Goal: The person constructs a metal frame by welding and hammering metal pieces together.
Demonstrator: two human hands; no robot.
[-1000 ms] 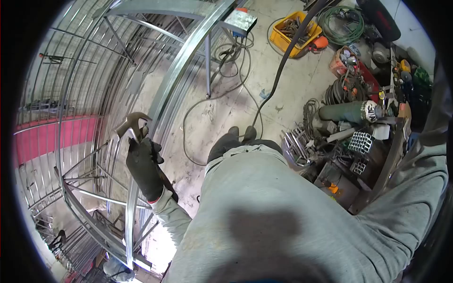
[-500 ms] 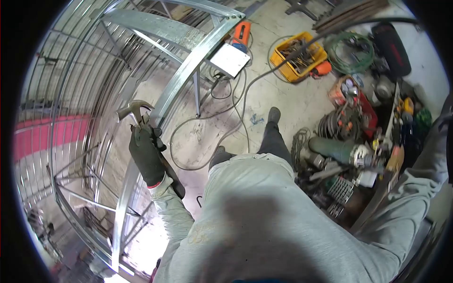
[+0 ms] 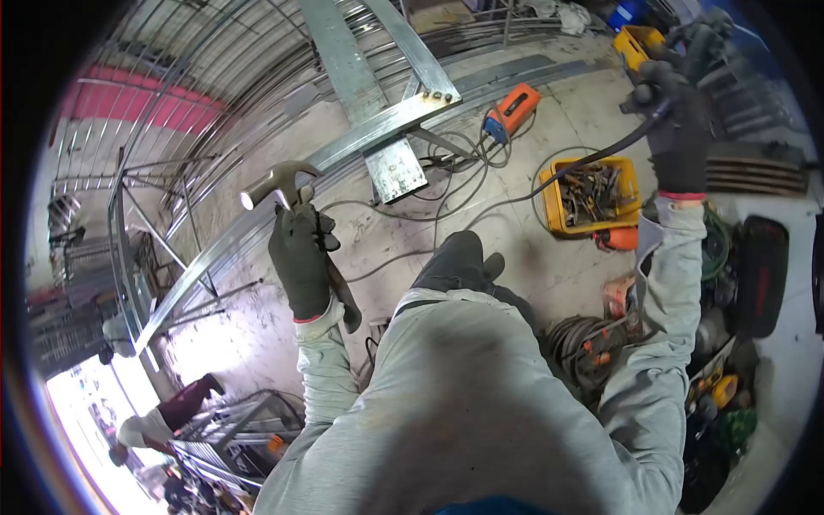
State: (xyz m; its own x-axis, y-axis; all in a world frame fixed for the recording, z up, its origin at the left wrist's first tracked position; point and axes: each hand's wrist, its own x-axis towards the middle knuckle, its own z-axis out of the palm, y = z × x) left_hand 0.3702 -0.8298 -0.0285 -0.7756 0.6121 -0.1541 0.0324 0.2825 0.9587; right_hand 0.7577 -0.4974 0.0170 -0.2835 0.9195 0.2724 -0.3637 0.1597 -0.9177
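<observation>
My left hand [image 3: 300, 262], in a dark glove, is closed round a claw hammer [image 3: 281, 183]. The hammer head sticks up above my fingers and the handle runs down along my wrist. On the right, my gloved right hand [image 3: 681, 142] is raised and closed on a thick black cable [image 3: 605, 153], which trails down across the floor. Dark shapes beyond that hand blur together, and I cannot make out whether it holds anything more. Ahead of the hammer lies a galvanized steel frame [image 3: 369, 133], with a flat metal plate [image 3: 396, 176] under its corner.
An orange-and-blue tool [image 3: 513, 110] lies beyond the frame among loose cables. A yellow crate [image 3: 554, 206] of metal pieces sits right of my legs. Coiled cable [image 3: 577, 348] and clutter line the right side. Another person [image 3: 159, 421] is bent over at lower left.
My view has turned and my body has shifted. My right hand has come into view at upper right, holding the cable. The hammer stays in my left hand. Another person now shows at lower left.
</observation>
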